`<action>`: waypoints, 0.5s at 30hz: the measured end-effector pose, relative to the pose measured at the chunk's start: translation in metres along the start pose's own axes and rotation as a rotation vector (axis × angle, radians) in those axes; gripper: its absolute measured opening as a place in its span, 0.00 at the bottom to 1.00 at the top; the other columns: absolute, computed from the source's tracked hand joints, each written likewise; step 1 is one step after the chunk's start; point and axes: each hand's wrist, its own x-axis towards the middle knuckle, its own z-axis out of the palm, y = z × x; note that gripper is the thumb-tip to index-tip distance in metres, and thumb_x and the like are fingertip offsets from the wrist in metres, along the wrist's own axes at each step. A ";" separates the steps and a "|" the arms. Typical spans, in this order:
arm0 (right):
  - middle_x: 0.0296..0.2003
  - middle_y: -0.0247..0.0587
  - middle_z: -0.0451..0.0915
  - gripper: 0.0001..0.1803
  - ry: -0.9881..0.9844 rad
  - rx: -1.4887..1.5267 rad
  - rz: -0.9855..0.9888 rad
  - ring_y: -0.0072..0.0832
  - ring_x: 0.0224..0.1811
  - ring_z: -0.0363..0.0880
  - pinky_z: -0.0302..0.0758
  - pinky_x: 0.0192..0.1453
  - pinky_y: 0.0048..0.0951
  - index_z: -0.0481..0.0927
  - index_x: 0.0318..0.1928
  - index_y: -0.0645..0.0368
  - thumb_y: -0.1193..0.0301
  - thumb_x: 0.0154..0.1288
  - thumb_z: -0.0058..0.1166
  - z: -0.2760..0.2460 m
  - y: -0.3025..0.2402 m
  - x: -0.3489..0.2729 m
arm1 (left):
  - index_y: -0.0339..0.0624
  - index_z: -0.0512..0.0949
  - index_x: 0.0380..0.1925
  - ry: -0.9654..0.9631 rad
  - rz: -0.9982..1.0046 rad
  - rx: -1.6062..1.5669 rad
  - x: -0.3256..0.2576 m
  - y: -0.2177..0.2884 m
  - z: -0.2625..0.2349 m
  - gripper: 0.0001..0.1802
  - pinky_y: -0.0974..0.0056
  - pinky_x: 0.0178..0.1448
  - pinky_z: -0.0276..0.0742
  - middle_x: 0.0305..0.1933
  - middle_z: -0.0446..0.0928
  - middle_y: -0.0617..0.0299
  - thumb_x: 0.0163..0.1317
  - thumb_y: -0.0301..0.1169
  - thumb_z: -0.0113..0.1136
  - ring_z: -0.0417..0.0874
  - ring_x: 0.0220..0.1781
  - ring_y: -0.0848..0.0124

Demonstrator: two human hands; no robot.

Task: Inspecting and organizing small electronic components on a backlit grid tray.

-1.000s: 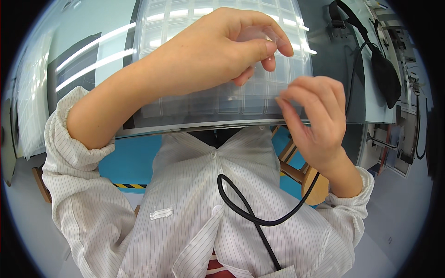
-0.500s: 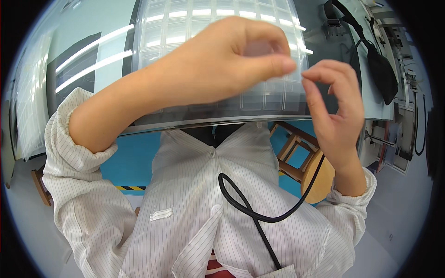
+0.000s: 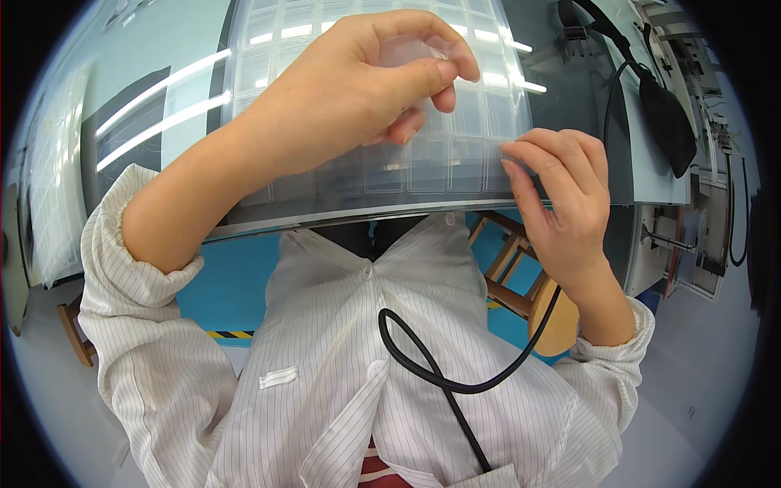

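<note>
A clear plastic tray [image 3: 386, 171] divided into rectangular compartments lies on the dark glass-like table top in front of me. Above its middle, my left hand [image 3: 358, 85] is closed, its fingers curled toward the thumb. A pale, see-through patch shows inside that curl; it looks like clear plastic, but its kind cannot be made out. My right hand [image 3: 565, 183] is at the tray's near right corner, thumb and fingertips brought close together in a pinch. Whatever is between those tips, if anything, is too thin or clear to see.
More clear plastic sheets or trays [image 3: 57, 179] are stacked at the far left. A black pouch with a strap [image 3: 667, 122] lies on the right. A black cable [image 3: 480, 384] loops across my lap, and a wooden stool [image 3: 553, 321] stands under the table's near edge.
Both hands have shifted left, and the gap between them has widened. My right hand has come down toward the tray's near right corner. My left hand's fingers show more below the thumb.
</note>
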 end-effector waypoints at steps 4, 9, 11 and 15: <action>0.40 0.39 0.83 0.12 0.026 0.019 -0.003 0.39 0.45 0.77 0.74 0.50 0.35 0.84 0.38 0.62 0.83 0.52 0.70 0.002 -0.005 0.003 | 0.38 0.75 0.50 -0.039 -0.043 -0.153 -0.006 0.002 -0.007 0.08 0.72 0.31 0.73 0.38 0.78 0.60 0.77 0.29 0.54 0.75 0.26 0.78; 0.40 0.40 0.83 0.13 0.019 -0.011 -0.028 0.39 0.45 0.77 0.74 0.50 0.35 0.85 0.39 0.62 0.83 0.52 0.71 0.003 -0.004 0.003 | 0.37 0.76 0.47 -0.042 -0.065 -0.166 -0.008 0.006 -0.008 0.06 0.71 0.31 0.73 0.37 0.78 0.59 0.76 0.27 0.55 0.75 0.26 0.77; 0.40 0.39 0.83 0.14 0.014 -0.004 -0.037 0.39 0.45 0.77 0.74 0.50 0.35 0.85 0.40 0.62 0.83 0.52 0.71 0.003 -0.005 0.004 | 0.39 0.75 0.46 -0.021 -0.032 -0.116 -0.009 0.007 -0.007 0.04 0.72 0.29 0.71 0.36 0.77 0.61 0.74 0.26 0.56 0.73 0.24 0.79; 0.41 0.39 0.82 0.14 0.036 0.012 0.000 0.39 0.45 0.77 0.74 0.49 0.35 0.85 0.40 0.62 0.83 0.52 0.71 0.003 -0.007 0.007 | 0.36 0.76 0.52 0.070 -0.247 0.282 -0.009 0.025 0.005 0.13 0.61 0.42 0.80 0.46 0.81 0.52 0.77 0.33 0.54 0.83 0.38 0.67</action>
